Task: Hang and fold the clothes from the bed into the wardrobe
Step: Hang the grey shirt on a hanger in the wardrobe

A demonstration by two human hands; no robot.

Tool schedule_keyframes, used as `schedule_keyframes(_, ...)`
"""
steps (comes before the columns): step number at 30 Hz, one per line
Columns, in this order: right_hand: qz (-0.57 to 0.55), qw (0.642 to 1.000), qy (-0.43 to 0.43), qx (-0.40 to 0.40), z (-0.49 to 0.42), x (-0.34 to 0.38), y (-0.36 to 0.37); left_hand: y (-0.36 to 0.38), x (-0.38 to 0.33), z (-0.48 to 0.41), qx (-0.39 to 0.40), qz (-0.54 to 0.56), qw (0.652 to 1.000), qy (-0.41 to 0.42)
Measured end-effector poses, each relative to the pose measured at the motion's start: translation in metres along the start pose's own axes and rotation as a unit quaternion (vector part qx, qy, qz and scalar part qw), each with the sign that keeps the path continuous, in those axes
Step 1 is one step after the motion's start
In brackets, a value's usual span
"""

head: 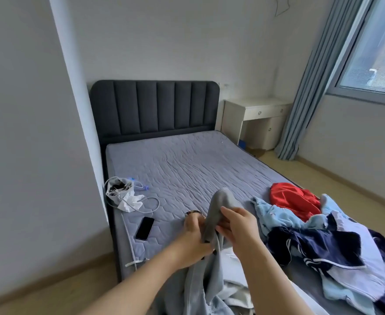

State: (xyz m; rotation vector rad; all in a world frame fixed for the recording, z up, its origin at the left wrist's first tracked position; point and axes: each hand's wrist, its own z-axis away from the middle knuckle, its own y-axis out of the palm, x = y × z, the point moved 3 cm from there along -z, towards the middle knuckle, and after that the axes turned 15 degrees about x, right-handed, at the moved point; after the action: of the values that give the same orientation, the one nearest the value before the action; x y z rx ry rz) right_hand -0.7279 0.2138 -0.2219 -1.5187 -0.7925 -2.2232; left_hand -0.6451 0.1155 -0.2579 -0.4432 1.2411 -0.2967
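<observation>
Both my hands hold a grey garment (pixel 221 206) up above the near end of the bed (pixel 187 164). My left hand (pixel 193 242) grips its lower part, and my right hand (pixel 237 226) pinches its upper fold. The cloth hangs down between my forearms toward more pale grey fabric (pixel 209 292). To the right lies a heap of clothes: a red piece (pixel 293 198), light blue pieces (pixel 275 214) and a navy and white piece (pixel 318 248). No wardrobe is in view.
A black phone (pixel 145 228) lies on the mattress left of my hands. A white bag with cables (pixel 124 194) sits by the left wall. A white desk (pixel 255 119) and a blue curtain (pixel 312 87) stand beyond the bed on the right.
</observation>
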Motion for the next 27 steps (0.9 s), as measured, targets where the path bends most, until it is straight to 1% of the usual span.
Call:
schedule_keyframes(1, -0.011, 1.0, -0.006, 0.0, 0.0, -0.001, 0.001, 0.011, 0.008, -0.001, 0.012, -0.012, 1.0, -0.01)
schedule_keyframes(2, -0.022, 1.0, -0.011, 0.001, -0.001, -0.001, 0.002, 0.018, 0.016, -0.002, -0.009, -0.023, 1.0, -0.015)
schedule_keyframes(4, -0.034, 0.999, -0.019, 0.0, -0.001, -0.002, 0.003, 0.02, 0.027, -0.003, -0.091, -0.047, 0.994, -0.046)
schedule_keyframes(5, -0.035, 0.999, -0.025, -0.006, -0.002, -0.003, 0.003, 0.018, 0.033, -0.004, -0.112, -0.07, 0.988, -0.075)
schedule_keyframes(6, -0.032, 0.999, -0.036, -0.02, -0.002, -0.004, 0.001, 0.016, 0.039, -0.005, -0.115, -0.091, 0.983, -0.108)
schedule_keyframes(7, -0.024, 0.998, -0.048, -0.04, -0.003, -0.005, -0.001, 0.014, 0.045, -0.006, -0.114, -0.088, 0.981, -0.133)
schedule_keyframes(9, 0.015, 0.994, -0.076, -0.073, -0.002, -0.01, -0.006, 0.008, 0.053, -0.002, -0.15, -0.002, 0.977, -0.154)
schedule_keyframes(11, 0.079, 0.99, -0.097, -0.057, -0.003, -0.018, -0.008, 0.0, 0.053, 0.003, -0.212, 0.091, 0.961, -0.152)
schedule_keyframes(13, 0.161, 0.983, -0.091, -0.017, -0.006, -0.023, -0.005, -0.012, 0.047, 0.004, -0.273, 0.143, 0.943, -0.129)
schedule_keyframes(15, 0.248, 0.966, -0.067, 0.019, -0.008, -0.024, 0.0, -0.027, 0.036, 0.005, -0.309, 0.166, 0.931, -0.097)
schedule_keyframes(18, 0.4, 0.914, -0.056, 0.044, -0.006, -0.024, 0.012, -0.047, 0.016, 0.002, -0.316, 0.231, 0.92, -0.028)
schedule_keyframes(19, 0.422, 0.904, -0.054, 0.041, -0.005, -0.025, 0.014, -0.052, 0.009, 0.002, -0.313, 0.244, 0.918, -0.006)
schedule_keyframes(20, 0.422, 0.904, -0.052, 0.043, -0.005, -0.025, 0.017, -0.06, -0.001, 0.002, -0.315, 0.25, 0.915, 0.021)
schedule_keyframes(21, 0.405, 0.912, -0.043, 0.051, -0.006, -0.024, 0.02, -0.068, -0.012, 0.003, -0.32, 0.251, 0.913, 0.043)
schedule_keyframes(23, 0.346, 0.935, -0.033, 0.067, -0.012, -0.012, 0.031, -0.09, -0.036, 0.004, -0.337, 0.245, 0.905, 0.085)
schedule_keyframes(25, 0.277, 0.957, -0.051, 0.072, -0.017, 0.016, 0.046, -0.117, -0.065, 0.009, -0.345, 0.236, 0.899, 0.128)
schedule_keyframes(27, 0.192, 0.973, -0.101, 0.083, -0.017, 0.055, 0.064, -0.146, -0.103, 0.017, -0.349, 0.226, 0.891, 0.181)
